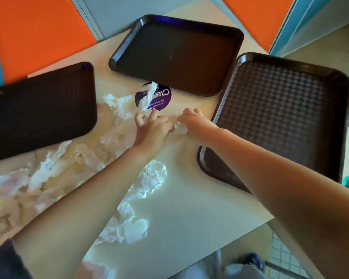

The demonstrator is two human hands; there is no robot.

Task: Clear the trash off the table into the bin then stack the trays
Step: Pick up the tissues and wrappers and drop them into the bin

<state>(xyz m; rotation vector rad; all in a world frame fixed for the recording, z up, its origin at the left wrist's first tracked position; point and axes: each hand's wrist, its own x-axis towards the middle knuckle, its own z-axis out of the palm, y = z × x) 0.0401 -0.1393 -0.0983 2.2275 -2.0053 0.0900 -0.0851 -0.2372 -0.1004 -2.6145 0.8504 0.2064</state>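
Hands [169, 125] gathering napkin [179, 125] beside purple sticker [161, 97] reading "Cla…".

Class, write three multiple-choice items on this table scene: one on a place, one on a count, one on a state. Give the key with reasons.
1. Where is the purple sticker?
A. just in front of the far tray
B. on the left tray
C. inside the right tray

2. How many trays?
A. two
B. three
C. four

3. The trays are:
A. stacked
B. full of trash
C. apart and empty

Key: 1 A, it lies on the table below that tray's near rim; 2 B, three brown trays show; 3 C, the crumpled napkins lie on the table.
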